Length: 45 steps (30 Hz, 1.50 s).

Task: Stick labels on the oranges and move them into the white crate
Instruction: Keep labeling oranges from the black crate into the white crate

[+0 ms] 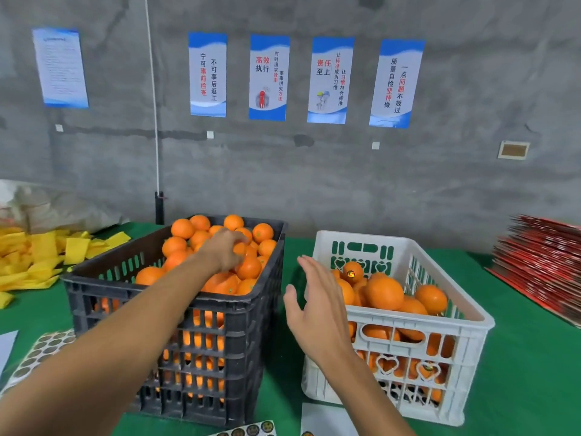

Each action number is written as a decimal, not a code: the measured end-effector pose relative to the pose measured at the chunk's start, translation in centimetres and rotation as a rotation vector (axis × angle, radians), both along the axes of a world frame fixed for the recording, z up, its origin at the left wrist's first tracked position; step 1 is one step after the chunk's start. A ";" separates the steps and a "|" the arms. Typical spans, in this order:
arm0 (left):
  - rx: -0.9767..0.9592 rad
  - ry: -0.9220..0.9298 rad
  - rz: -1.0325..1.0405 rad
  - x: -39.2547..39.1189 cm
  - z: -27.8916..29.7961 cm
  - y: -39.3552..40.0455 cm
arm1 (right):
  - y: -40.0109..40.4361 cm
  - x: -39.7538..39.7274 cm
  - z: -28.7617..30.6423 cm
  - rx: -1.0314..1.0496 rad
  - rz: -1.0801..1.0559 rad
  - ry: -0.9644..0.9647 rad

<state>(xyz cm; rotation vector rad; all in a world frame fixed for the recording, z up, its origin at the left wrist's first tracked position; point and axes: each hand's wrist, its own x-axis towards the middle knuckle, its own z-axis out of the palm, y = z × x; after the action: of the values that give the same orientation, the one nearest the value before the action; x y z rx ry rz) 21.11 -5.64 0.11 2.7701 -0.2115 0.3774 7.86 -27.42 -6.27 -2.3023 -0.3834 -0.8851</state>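
While my left hand curls its fingers onto 1 orange in the black crate, my right hand hovers spread and empty just left of the white crate.

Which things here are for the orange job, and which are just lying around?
For the job:
black crate of oranges
white crate
labelled orange
label sheet
left hand, reaching into the oranges
right hand, open and empty

Just lying about:
yellow pieces
red stack
wall posters
white rope
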 end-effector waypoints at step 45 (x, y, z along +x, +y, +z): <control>-0.902 0.299 -0.387 -18.2 -26.2 -9.0 | -8.4 -5.4 -19.9 -0.150 0.197 0.542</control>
<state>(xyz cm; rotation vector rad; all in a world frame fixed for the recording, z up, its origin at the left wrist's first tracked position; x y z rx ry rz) 2.89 -14.63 -26.06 1.8095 -0.3788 -0.0529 2.49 -35.86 -26.21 -2.4709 -0.4336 -0.1223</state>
